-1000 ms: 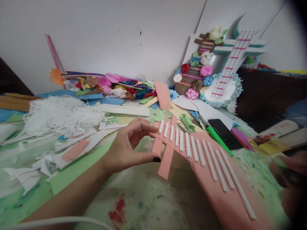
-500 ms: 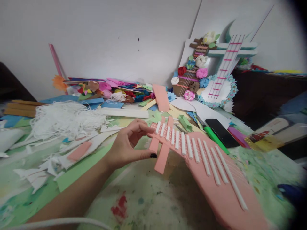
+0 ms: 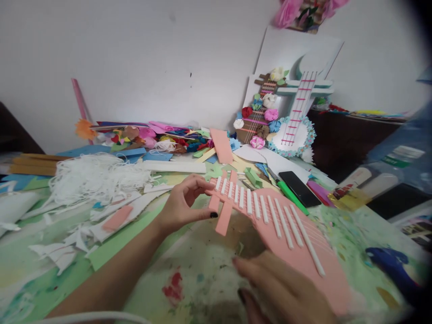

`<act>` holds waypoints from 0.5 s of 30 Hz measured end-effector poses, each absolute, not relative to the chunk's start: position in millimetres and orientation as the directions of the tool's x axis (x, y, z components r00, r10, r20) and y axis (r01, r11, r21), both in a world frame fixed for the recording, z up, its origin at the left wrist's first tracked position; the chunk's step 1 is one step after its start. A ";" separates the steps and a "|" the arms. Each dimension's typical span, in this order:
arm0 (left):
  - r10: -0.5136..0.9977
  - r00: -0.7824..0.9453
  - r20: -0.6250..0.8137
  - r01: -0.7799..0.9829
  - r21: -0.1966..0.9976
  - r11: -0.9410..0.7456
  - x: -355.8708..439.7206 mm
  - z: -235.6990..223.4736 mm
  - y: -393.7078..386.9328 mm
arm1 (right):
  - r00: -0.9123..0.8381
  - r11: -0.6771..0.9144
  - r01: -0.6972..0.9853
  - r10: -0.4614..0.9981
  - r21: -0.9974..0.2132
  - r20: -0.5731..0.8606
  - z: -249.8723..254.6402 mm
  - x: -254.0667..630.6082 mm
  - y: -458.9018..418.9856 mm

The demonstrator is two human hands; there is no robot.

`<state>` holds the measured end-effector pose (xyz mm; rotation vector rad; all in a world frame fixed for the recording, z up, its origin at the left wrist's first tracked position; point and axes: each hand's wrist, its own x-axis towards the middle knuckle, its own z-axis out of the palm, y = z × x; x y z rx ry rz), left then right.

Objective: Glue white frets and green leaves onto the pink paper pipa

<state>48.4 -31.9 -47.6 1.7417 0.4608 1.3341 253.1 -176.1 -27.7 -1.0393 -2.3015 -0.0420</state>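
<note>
A pink paper guitar model [image 3: 297, 238], with white strips across its neck and body and thin strings, lies slanting towards the lower right. My left hand [image 3: 189, 202] pinches the narrow head end between thumb and fingers, beside two pink cross pieces. My right hand [image 3: 283, 288], blurred, is low in front of the guitar body and hides part of its lower edge. Its thumb and forefinger are apart, and I see nothing between them; the other fingers are hard to make out.
Left lies a heap of white string [image 3: 97, 180] beside paper scraps. Behind the guitar are a green marker [image 3: 292, 196] and a phone [image 3: 299, 188]. A blue hot-glue gun [image 3: 391, 270] rests at right. Decorated model guitars [image 3: 297, 130] lean against the wall.
My right hand has come into view from below, near the guitar body. My left hand keeps its hold on the head end. The whole view has shifted, showing more at the right.
</note>
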 end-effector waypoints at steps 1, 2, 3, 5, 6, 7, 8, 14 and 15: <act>0.724 0.358 0.590 -0.212 0.806 -0.553 48.4 -47.7 -32.1 | -0.489 0.673 0.708 0.686 -0.214 0.539 -16.5 258.4 -170.8; 0.722 0.358 0.592 -0.215 0.805 -0.554 48.5 -47.5 -32.5 | -0.456 0.639 0.737 0.711 -0.221 0.535 -5.3 264.0 -163.4; 0.721 0.358 0.594 -0.215 0.804 -0.555 48.6 -47.2 -32.9 | -0.424 0.596 0.770 0.745 -0.229 0.515 4.8 269.5 -153.7; 0.719 0.359 0.596 -0.211 0.802 -0.559 48.8 -46.0 -33.9 | -0.406 0.520 0.823 0.821 -0.229 0.402 19.0 278.2 -129.0; 0.717 0.359 0.598 -0.209 0.800 -0.562 48.9 -45.5 -34.3 | -0.422 0.508 0.832 0.840 -0.224 0.341 22.2 281.1 -115.2; 0.714 0.358 0.602 -0.209 0.797 -0.567 48.9 -45.1 -34.5 | -0.444 0.504 0.833 0.855 -0.230 0.268 23.2 282.8 -101.5; 0.712 0.356 0.605 -0.210 0.794 -0.570 48.9 -45.0 -34.6 | -0.461 0.497 0.833 0.867 -0.244 0.190 22.3 283.5 -88.8; 0.701 0.353 0.620 -0.214 0.783 -0.584 48.2 -46.7 -33.2 | -0.473 0.469 0.837 0.879 -0.283 0.060 9.9 279.5 -52.4; 0.701 0.354 0.619 -0.214 0.783 -0.583 48.0 -46.5 -33.1 | -0.456 0.457 0.845 0.887 -0.277 0.071 9.5 279.4 -51.8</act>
